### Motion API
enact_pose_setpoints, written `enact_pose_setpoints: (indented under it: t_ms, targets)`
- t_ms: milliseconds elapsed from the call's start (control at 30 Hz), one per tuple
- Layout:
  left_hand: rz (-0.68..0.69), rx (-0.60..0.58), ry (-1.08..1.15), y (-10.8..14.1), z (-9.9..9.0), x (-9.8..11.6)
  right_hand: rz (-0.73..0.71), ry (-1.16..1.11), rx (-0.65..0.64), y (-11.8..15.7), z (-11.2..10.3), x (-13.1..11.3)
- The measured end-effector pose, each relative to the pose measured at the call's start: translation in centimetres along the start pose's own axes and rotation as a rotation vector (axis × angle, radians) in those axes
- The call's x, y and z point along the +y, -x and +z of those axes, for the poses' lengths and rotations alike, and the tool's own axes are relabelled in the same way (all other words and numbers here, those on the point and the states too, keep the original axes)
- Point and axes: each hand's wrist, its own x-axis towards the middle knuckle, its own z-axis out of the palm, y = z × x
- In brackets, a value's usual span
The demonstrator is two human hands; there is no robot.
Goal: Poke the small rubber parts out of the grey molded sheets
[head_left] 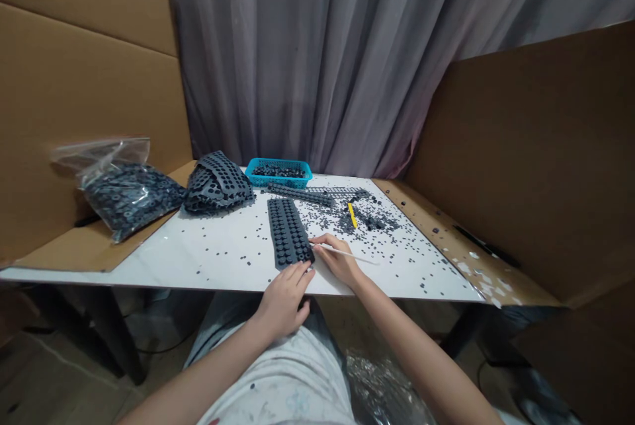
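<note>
A dark grey sheet with rows of raised round studs (288, 232) lies on the white tabletop in front of me. My left hand (288, 293) rests its outstretched fingers on the sheet's near end, pressing it flat. Pinched in my right hand (337, 258) is a thin white stick (364, 258), its tip reaching the sheet's right edge. The exact shape of that tip is too small to make out. Small black bits (322, 219) are scattered beyond and to the right of the sheet.
A turquoise basket (278, 182) of black pieces stands at the back, beside a heap of perforated grey sheets (218, 184). A clear bag of dark parts (131, 197) sits left. A yellow strip (352, 215) lies among the bits. Cardboard walls (536, 167) flank the table.
</note>
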Motion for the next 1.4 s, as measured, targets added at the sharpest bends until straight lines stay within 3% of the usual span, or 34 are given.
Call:
enact_pose_setpoints:
  t_ms: [167,433,633,900,1133,1267,1400]
  targets:
    - [-0.014,-0.015,-0.019,-0.1,-0.1,0.1,0.028,-0.208,-0.123,-0.2,0.0,0.0]
    - [-0.01,-0.025,-0.03,-0.2,-0.4,0.2,0.025,-0.211,-0.084,0.0,0.0,0.4]
    - [-0.013,-0.032,-0.034,-0.2,-0.3,0.2,-0.035,-0.096,-0.09,0.0,0.1,0.7]
    - [-0.016,-0.011,-0.029,-0.2,-0.2,0.1,-0.107,0.249,-0.12,0.0,0.4,0.7]
    - [-0.011,0.005,0.01,-0.2,0.2,0.0,0.023,0.32,0.053,-0.2,0.3,1.5]
    - [-0.015,0.012,0.013,0.0,0.4,-0.1,0.006,0.152,0.065,-0.3,0.2,0.9]
    - [-0.026,0.01,0.013,-0.1,0.2,0.1,-0.009,-0.054,-0.04,-0.3,0.4,-0.1]
